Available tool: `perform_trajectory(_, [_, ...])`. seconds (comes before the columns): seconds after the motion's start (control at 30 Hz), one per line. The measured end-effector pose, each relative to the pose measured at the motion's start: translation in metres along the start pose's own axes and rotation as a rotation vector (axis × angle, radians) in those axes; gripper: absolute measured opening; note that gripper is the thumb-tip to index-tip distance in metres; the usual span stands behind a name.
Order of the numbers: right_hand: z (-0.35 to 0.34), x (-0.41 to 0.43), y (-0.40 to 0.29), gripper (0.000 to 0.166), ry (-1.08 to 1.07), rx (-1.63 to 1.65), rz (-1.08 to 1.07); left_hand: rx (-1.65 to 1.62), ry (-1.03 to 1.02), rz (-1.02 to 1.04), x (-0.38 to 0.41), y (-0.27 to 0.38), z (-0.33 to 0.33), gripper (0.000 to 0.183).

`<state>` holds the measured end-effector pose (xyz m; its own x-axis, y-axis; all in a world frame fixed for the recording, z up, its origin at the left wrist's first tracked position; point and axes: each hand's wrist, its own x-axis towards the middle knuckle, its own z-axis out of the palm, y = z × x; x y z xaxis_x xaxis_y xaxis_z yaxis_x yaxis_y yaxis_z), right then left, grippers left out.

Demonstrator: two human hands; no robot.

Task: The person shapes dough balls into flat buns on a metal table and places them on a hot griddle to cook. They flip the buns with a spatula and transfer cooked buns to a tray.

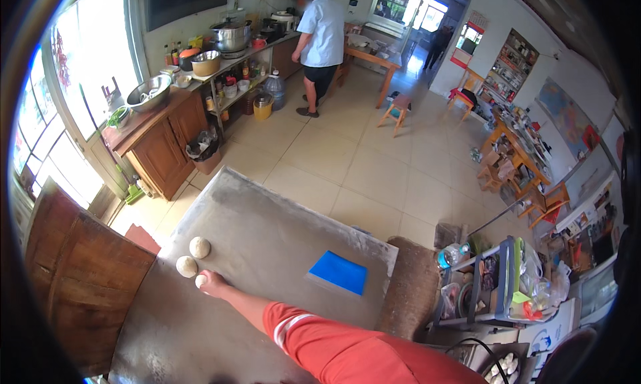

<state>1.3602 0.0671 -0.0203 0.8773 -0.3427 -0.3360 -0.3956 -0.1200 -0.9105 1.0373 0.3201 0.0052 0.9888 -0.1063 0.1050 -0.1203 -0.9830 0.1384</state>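
Note:
My right hand (214,284), at the end of a red sleeve with a white stripe, grips a small pale round ball (201,281), like dough, on the left part of a smooth grey worktop (260,223). Two rounded pale balls of the same look, one nearer (187,266) and one farther (200,247), sit just beyond the hand, a little apart. A flat blue sheet (340,273) lies towards the right of the worktop. My left hand is out of view.
A curved wooden panel (85,279) borders the worktop's left side. A rough brown block (410,284) and a loaded shelf cart (496,284) stand at the right. Farther off, a person in a light blue shirt (320,33) stands by a counter with pots.

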Motion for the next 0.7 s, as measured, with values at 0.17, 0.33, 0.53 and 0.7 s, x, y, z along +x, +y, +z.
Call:
perform_trajectory(0.17, [-0.017,-0.151,0.021,0.045,-0.219,0.041,-0.185,-0.02,0.052,-0.052,-0.02,-0.008,0.009,0.07])
perform_trajectory(0.33, [-0.04,-0.328,0.13,0.054,0.11,-0.456,-0.304,-0.096,0.106,-0.057,-0.043,-0.013,0.027,0.068])
perform_trajectory(0.53, [-0.05,-0.378,0.172,0.03,0.138,-0.06,-0.277,-0.569,-0.076,0.073,-0.05,0.015,0.05,0.073])
perform_trajectory(0.7, [-0.1,-0.432,0.142,0.038,0.297,-0.198,-0.134,-0.279,-0.271,0.54,-0.053,0.083,0.013,0.112])
